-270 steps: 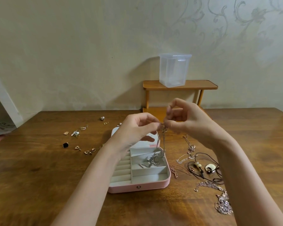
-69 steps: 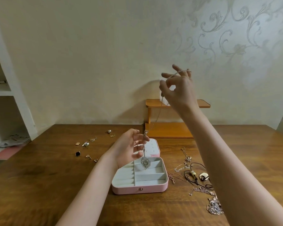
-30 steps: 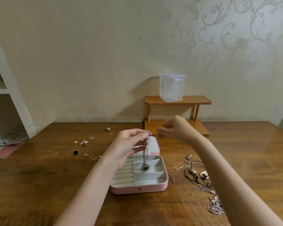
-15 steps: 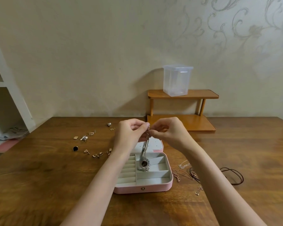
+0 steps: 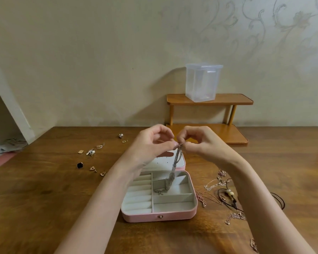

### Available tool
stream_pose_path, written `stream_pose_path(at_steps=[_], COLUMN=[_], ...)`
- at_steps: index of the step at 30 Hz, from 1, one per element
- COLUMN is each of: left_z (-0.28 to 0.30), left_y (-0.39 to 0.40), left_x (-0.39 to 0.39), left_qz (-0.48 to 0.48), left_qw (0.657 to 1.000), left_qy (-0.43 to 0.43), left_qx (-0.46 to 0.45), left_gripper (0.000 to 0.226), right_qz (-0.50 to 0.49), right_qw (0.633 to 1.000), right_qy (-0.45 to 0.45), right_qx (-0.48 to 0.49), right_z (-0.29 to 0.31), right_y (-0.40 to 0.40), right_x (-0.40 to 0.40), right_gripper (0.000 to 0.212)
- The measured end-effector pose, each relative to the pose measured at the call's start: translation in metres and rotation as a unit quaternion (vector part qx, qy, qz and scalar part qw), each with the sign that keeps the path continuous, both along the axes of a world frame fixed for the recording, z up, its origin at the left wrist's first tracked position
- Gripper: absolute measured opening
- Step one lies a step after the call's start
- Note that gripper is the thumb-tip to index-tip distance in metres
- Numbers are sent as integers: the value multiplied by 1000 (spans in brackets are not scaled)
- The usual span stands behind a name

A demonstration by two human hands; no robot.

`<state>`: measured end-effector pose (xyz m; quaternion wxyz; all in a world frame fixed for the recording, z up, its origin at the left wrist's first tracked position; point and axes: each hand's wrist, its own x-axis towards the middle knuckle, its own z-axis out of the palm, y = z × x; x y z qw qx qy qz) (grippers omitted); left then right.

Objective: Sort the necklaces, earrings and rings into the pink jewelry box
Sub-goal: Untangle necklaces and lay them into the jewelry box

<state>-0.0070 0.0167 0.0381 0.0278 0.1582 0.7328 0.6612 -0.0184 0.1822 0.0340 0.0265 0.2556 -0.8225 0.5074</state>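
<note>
While both hands are raised above the open pink jewelry box, the left hand and the right hand meet at the top of a silver necklace, and the fingers of each hand are pressed together on its gathered chain. The chain hangs down in a bundle, and its lower end lies in a back compartment on the right part of the box, beside the ring rolls on the left part. The box stands on the wooden tabletop with its lid lying flat behind it. To the left of the box, small earrings are scattered on the wood. To the right lie more necklaces and a black cord with beads, partly hidden by the right forearm. At the wall stands a small wooden shelf that carries a clear plastic container.
</note>
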Motion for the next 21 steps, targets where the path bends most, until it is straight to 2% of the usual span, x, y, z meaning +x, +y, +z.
stream_pose_path(at_steps=[3, 5, 9, 12, 17, 21], left_z=[-6, -8, -9, -9, -7, -8], left_y=[8, 9, 15, 21, 18, 17], left_x=[-1, -3, -1, 2, -3, -4], left_qz=[-18, -7, 20, 32, 40, 69], left_qw=[993, 989, 997, 998, 971, 971], left_qy=[-67, -79, -33, -19, -106, -71], left_qx=[92, 123, 69, 44, 209, 217], left_gripper=[18, 19, 21, 18, 21, 24], right_qz=[2, -13, -14, -2, 17, 17], right_qw=[995, 986, 964, 955, 957, 952], right_qy=[-8, -15, -66, -111, -126, -124], right_qx=[-103, -164, -256, -275, -262, -279], right_z=[-3, -6, -9, -13, -13, -15], right_y=[-3, -3, -7, -9, -8, -11], right_x=[1, 0, -2, -5, -5, -7], right_gripper=[5, 6, 11, 10, 13, 20])
